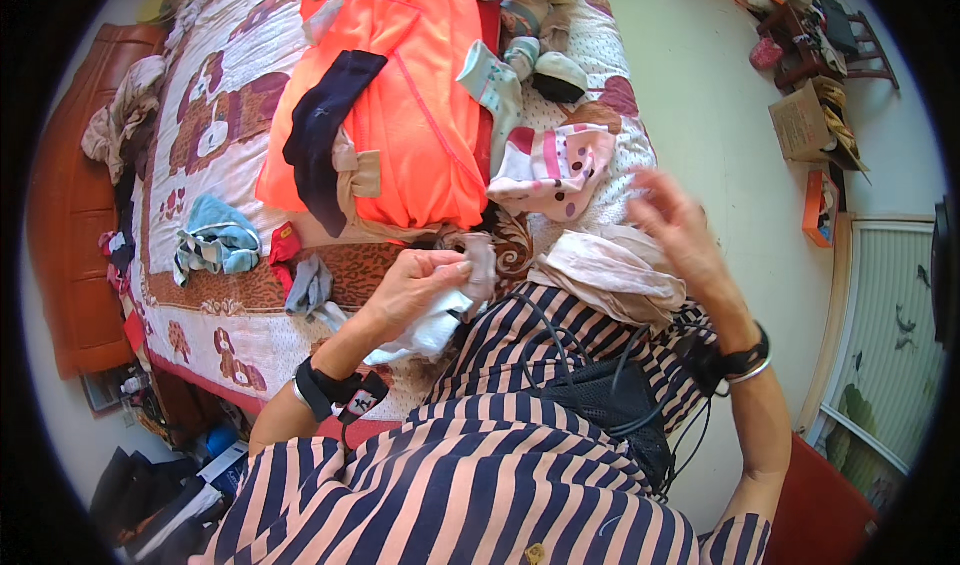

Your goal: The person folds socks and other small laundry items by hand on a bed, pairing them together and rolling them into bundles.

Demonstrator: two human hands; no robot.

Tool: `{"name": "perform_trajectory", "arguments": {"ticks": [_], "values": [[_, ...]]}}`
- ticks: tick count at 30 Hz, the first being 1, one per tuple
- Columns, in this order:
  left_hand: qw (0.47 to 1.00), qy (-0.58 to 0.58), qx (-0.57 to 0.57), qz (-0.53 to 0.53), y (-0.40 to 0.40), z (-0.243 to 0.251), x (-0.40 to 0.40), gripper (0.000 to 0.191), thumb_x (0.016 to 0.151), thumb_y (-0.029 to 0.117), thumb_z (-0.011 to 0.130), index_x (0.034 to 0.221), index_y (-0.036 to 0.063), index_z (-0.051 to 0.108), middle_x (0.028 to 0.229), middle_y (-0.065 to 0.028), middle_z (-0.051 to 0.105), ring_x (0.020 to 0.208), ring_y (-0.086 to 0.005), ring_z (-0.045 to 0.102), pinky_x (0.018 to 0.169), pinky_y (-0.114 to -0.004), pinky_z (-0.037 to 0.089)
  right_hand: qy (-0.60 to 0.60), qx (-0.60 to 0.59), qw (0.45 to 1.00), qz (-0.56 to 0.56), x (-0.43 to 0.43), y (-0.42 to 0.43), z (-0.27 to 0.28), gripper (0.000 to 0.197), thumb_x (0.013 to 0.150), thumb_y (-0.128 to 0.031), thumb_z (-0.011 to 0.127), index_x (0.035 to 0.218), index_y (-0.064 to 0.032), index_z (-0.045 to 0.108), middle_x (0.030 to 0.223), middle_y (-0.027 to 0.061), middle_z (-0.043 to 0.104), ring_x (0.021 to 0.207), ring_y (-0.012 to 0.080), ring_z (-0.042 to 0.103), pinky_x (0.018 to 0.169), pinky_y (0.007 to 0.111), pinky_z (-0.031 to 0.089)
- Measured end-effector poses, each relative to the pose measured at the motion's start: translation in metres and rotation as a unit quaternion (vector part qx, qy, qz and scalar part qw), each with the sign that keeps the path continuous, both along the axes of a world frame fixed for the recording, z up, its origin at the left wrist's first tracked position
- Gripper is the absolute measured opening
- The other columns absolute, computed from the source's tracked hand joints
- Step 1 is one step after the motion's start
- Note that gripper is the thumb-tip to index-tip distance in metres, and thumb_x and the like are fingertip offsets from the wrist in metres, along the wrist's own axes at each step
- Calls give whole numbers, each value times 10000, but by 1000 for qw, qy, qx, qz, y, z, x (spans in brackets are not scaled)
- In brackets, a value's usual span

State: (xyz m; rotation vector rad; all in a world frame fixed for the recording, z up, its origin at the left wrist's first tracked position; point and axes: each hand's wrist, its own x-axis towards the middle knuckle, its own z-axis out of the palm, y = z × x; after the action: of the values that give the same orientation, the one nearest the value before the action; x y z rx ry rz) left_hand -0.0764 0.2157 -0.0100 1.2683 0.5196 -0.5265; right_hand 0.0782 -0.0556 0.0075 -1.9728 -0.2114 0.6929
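Note:
Between the thumb and fingers of my left hand (420, 284) is a thin greyish-beige sock (478, 269). My right hand (667, 212), a little blurred, is raised with fingers apart over a crumpled pale pink cloth (611, 269) on my lap. Just beyond lies a white and pink sock with dots (559, 171). White fabric (427, 332) rests below my left wrist. A dark navy sock (326, 130) and a beige sock (360, 171) lie on a bright orange garment (420, 100).
The patterned bedspread (232, 122) holds a blue cloth (221, 235), a red sock (283, 254), a grey sock (309, 286) and several rolled socks (523, 55) at the top. Cables (551, 325) run over my lap. A cardboard box (802, 122) stands on the floor at right.

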Motion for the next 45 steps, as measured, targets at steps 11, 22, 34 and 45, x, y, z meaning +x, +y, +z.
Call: {"name": "perform_trajectory", "arguments": {"ticks": [11, 22, 34, 45], "values": [[877, -364, 234, -208, -92, 33, 26, 151, 793, 68, 643, 893, 22, 540, 763, -113, 579, 673, -251, 603, 576, -315, 468, 152, 182, 961, 145, -60, -25, 26, 86, 860, -87, 608, 889, -7, 623, 773, -4, 594, 705, 62, 535, 641, 201, 448], [759, -327, 432, -361, -103, -33, 79, 248, 801, 219, 646, 945, 65, 517, 754, -148, 621, 691, -307, 632, 570, -398, 493, 6, 169, 979, -109, -53, -171, 69, 156, 944, -132, 486, 995, -37, 599, 913, 9, 564, 815, 83, 515, 735, 227, 421], [710, -359, 310, -521, -88, -25, 49, 157, 859, 195, 534, 882, 57, 606, 765, -156, 599, 692, -310, 628, 580, -417, 480, -30, 232, 947, -221, -59, -179, 51, 241, 850, -54, 620, 1078, -18, 553, 998, 53, 565, 920, 121, 548, 854, 242, 429], [860, -278, 391, -171, -80, -54, 90, 216, 819, 240, 597, 882, 46, 671, 651, -145, 637, 596, -265, 632, 579, -404, 484, -91, 218, 935, -265, -47, -158, 37, 180, 882, -186, 601, 975, -38, 642, 1046, 40, 579, 991, 135, 536, 899, 274, 408]]}}
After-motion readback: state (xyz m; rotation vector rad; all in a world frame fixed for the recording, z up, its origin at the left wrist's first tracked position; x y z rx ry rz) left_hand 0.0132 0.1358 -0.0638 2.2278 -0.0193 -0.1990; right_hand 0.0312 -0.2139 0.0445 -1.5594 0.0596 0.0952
